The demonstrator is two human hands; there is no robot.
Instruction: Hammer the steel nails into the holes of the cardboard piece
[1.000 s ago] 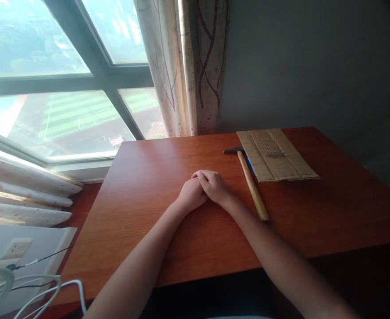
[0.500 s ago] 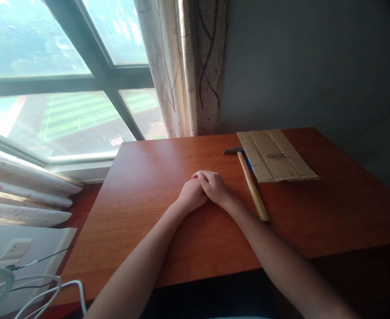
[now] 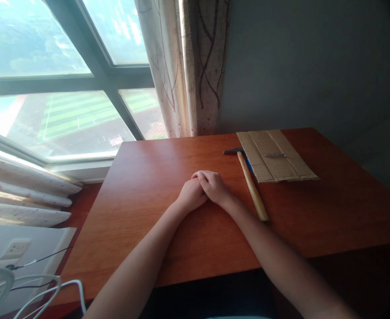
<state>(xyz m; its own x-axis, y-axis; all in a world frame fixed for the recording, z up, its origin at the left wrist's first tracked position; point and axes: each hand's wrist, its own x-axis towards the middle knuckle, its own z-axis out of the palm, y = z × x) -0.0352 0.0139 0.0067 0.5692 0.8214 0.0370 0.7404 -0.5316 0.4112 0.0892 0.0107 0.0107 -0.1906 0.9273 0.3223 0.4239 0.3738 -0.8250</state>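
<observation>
My left hand (image 3: 192, 193) and my right hand (image 3: 213, 186) rest clasped together on the brown wooden table (image 3: 142, 177). The right one is folded over the left, and both are closed; no object shows in them. To the right of my hands lies a hammer (image 3: 253, 190) with a pale wooden handle and a dark metal head pointing left. Its handle end is close to my right forearm. Beside it is a flat piece of cardboard (image 3: 278, 170) with rows of small holes and a row of small metal pieces, likely nails. Something blue (image 3: 248, 164) shows between hammer and cardboard.
A large window (image 3: 75, 115) and a patterned curtain (image 3: 171, 66) stand behind the table at the left. White cables (image 3: 57, 283) and a wall socket (image 3: 15, 249) are at the lower left. A grey wall (image 3: 301, 66) rises at the back right.
</observation>
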